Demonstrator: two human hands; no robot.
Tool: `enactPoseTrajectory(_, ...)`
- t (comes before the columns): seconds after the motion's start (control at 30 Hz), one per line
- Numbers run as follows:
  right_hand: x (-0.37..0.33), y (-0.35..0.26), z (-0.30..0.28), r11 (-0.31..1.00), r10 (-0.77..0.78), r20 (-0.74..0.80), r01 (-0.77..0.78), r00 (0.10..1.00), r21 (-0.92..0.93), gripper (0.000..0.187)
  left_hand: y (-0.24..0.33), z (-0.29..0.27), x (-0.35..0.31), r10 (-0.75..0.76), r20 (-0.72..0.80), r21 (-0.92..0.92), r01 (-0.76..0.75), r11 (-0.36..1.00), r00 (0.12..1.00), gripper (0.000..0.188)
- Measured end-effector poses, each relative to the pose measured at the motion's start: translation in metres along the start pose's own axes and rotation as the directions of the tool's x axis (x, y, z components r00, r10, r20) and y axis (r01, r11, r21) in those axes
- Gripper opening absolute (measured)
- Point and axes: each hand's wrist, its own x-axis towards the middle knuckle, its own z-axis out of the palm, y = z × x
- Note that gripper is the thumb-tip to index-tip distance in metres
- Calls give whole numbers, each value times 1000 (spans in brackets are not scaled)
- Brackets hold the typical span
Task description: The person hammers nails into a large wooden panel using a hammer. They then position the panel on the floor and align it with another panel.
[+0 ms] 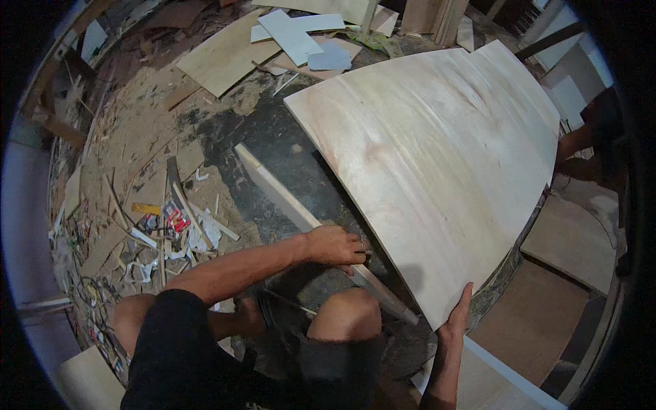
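Observation:
A large pale plywood sheet (437,164) fills the middle right, tilted above the floor. My right hand (456,316) holds its near corner, thumb along the edge and the other fingers hidden beneath. To its left, a long narrow wooden board (277,188) stands on edge, running from the far left toward my knees. My left hand (336,246) is wrapped over the top edge of this board, with a ring on one finger. Between board and sheet there is a dark gap.
At the right edge another person's arm (577,142) reaches to the sheet's far side. Plywood offcuts (236,51) and white pieces (290,37) lie at the back. Wood scraps and litter (174,219) cover the left floor. Brown panels (529,314) lie at lower right.

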Motion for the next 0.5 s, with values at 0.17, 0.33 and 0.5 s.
enactPoseTrajectory(0.17,5,10,0,998,21,1,-20,1000,-56,75,-3,7,-8,60,73,119,-68,991,996,39)
enactPoseTrajectory(0.33,9,30,2,1000,-12,86,12,996,-7,76,-4,14,-21,-197,-228,-45,192,980,953,36)
enactPoseTrajectory(0.5,2,26,2,999,19,86,-15,996,-47,79,-29,1,-55,-495,-463,-79,522,849,736,16)
